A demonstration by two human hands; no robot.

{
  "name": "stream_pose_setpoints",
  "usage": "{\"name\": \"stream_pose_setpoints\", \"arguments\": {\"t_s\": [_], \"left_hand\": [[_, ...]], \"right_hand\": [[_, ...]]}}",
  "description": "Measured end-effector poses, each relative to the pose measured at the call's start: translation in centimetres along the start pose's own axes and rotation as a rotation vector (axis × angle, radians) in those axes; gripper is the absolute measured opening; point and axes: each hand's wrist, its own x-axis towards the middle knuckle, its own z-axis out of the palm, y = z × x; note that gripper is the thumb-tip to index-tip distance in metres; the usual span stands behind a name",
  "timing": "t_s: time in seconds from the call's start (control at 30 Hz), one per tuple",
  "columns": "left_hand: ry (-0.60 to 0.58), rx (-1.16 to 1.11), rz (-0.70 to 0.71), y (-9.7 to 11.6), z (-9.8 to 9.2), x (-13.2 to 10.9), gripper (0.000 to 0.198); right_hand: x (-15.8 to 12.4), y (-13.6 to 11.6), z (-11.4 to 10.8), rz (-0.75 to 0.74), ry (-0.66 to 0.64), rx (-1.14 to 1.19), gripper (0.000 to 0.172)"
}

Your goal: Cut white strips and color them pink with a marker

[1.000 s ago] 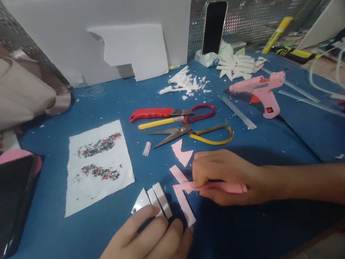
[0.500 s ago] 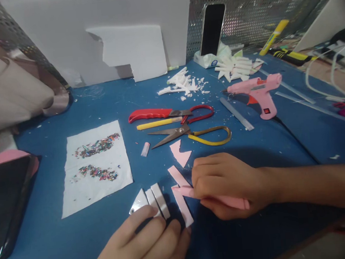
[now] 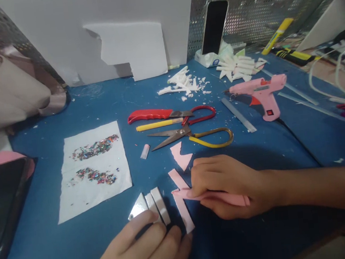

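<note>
My left hand (image 3: 144, 248) is at the bottom middle, its fingers bent over a glossy white piece (image 3: 149, 207) made up of a pointed part and two bars side by side. Part of that piece is hidden under the fingers. My right hand (image 3: 223, 185) is closed around a long pink piece (image 3: 224, 197) that tapers to a point on the left. The tapered end lies over the meeting place of two flat pink strips (image 3: 184, 214) on the table. Just above, a notched pink scrap (image 3: 181, 156) lies flat.
Beyond my hands lie open scissors (image 3: 179, 135), a red-handled cutter (image 3: 151, 114) and a yellow stick (image 3: 160, 124). On the right is a pink glue gun (image 3: 266, 92) with its cord. Colourful beads sit on white paper (image 3: 76, 204). A phone (image 3: 216, 27) stands behind.
The camera view has shifted slightly. My right hand's fingertips have moved a little along the pink piece, showing more of it. Both hands otherwise keep nearly the same places.
</note>
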Motion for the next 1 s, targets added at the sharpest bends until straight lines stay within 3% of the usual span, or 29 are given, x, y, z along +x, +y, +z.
{"name": "stream_pose_setpoints", "arguments": {"t_s": [0.23, 0.53, 0.7, 0.87, 1.0], "left_hand": [[0.006, 0.042, 0.112, -0.63, -0.05, -0.11, 0.024], [-0.012, 0.034, 0.084, -0.50, -0.01, -0.21, 0.024], [-0.001, 0.025, 0.000, -0.30, -0.06, -0.08, 0.022], [-0.031, 0.070, 0.135, -0.88, -0.38, -0.26, 0.030], [-0.021, 0.074, 0.091, -0.82, -0.42, -0.48, 0.029]], "right_hand": [[-0.33, 0.04, -0.11, 0.052, -0.005, 0.092, 0.006], [-0.53, -0.08, -0.12, 0.084, -0.032, 0.121, 0.017], [-0.38, -0.05, -0.17, 0.071, -0.053, 0.132, 0.017], [-0.24, 0.01, -0.17, 0.043, -0.070, 0.152, 0.016], [-0.33, 0.07, -0.20, 0.027, -0.078, 0.152, 0.017]]}}
